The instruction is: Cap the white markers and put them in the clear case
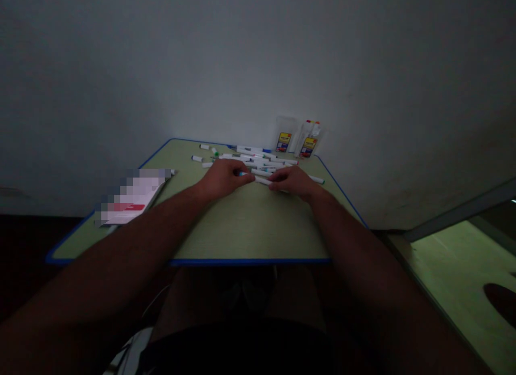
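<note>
Between my hands, low over the table, is a white marker [263, 181]. My left hand [224, 178] has thumb and fingers closed at its left end, where a bit of light blue shows. My right hand [293, 181] pinches the marker's other end. Just beyond the hands lies a loose pile of white markers [246, 158] with coloured ends, several of them partly hidden by my fingers. Loose caps [197, 158] lie to the left of the pile. Another marker [316, 179] with a green end sits right of my right hand.
Two clear plastic marker cases [283, 141] with yellow labels stand at the table's back right, by the wall; the right one holds a few markers. A lit tablet-like screen [135, 197], partly pixelated, rests at the left. The table [250, 232] has a blue edge.
</note>
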Demonstrator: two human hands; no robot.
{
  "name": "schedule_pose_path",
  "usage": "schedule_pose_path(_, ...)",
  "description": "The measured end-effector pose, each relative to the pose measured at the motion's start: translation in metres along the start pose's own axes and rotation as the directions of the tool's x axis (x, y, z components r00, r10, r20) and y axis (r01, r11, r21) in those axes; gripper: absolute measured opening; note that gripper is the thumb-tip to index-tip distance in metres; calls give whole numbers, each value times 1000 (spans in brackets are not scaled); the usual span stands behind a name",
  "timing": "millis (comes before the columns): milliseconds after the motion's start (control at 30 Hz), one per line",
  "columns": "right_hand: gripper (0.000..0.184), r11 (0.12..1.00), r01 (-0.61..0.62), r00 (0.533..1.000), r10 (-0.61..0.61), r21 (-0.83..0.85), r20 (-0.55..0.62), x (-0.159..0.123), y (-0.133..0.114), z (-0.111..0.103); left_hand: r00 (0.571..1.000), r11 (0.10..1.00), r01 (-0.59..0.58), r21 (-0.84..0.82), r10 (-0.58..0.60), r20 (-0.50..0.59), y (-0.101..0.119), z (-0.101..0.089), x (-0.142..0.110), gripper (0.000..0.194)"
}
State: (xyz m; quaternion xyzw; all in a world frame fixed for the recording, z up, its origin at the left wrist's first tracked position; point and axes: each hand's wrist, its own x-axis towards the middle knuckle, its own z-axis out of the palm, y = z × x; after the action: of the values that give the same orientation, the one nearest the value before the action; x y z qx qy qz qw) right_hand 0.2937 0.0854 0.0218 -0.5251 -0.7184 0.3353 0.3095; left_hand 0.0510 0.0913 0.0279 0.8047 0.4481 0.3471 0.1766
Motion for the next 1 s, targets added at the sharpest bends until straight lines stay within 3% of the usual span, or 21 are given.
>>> schedule_pose_path(167,25,1000,22,1000,-22,8,-1,-1,-3,1,996,998,-56,-31,58,67,-4,3,1,24)
schedule_pose_path(300,26,996,44,999,-43,80,-25,-1,-6,3,997,998,-11,-66,16,76,-11,2,4,21)
schedule_pose_path(500,54,902,-10,1000,9,431,4,-1,-12,6,985,976,119,-183,-92,149,-22,-5,6,16)
schedule_pose_path(633,55,851,-38,999,15,523,47,-2,-18,5,967,951,182,-248,-128,218,-25,-6,5,17)
schedule_pose_path(833,47,870,-32,999,7,493,54,-5,-20,5,975,959,162,-232,-120,187,-28,-5,5,19)
schedule_pose_path(1000,28,946,37,999,-34,322,-15,-2,-13,5,991,980,115,-161,-103,82,-30,-7,7,19)
